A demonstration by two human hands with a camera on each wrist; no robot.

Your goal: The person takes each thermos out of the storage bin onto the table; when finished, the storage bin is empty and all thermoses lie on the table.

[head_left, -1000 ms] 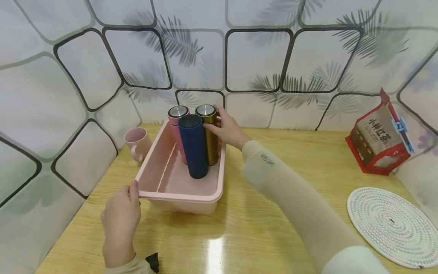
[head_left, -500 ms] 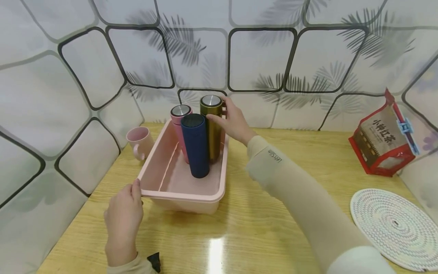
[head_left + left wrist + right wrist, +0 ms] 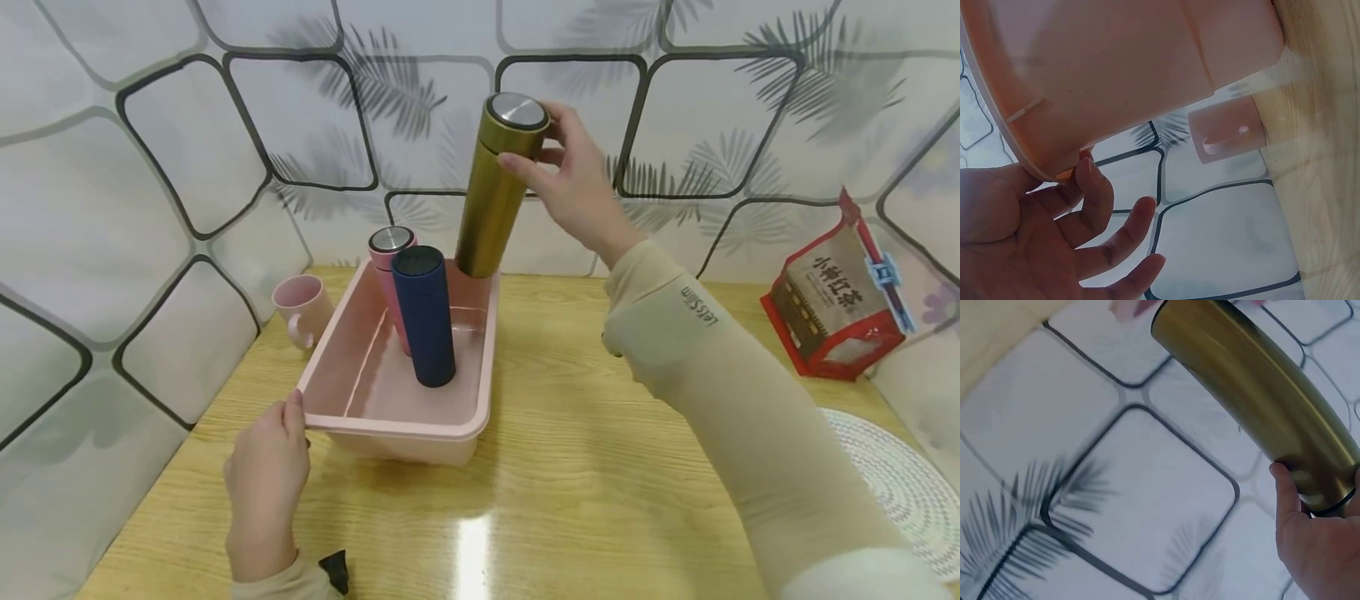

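Observation:
My right hand (image 3: 577, 179) grips a gold thermos (image 3: 498, 187) near its silver-topped lid and holds it tilted, its base just above the far right rim of a pink basin (image 3: 420, 429). In the right wrist view, the thumb lies along the gold thermos (image 3: 1260, 394) by its dark-edged lid end. The near left corner of the basin is pinched between the thumb and fingers of my left hand (image 3: 266, 487); in the left wrist view the other fingers hang loosely curled below the rim. A dark blue thermos (image 3: 425, 321) and a pink thermos (image 3: 392, 283) stand inside the basin.
A pink mug (image 3: 303, 308) stands left of the basin on the wooden table (image 3: 585, 450). At the right are a red and brown tea bag (image 3: 836, 296) with a blue clip and a round woven mat (image 3: 900, 483), partly covered by my sleeve. Patterned covering (image 3: 570, 125) rises behind.
My right hand has lifted the gold thermos up out of the basin and to the right, tilting it. My left hand keeps its hold on the basin corner.

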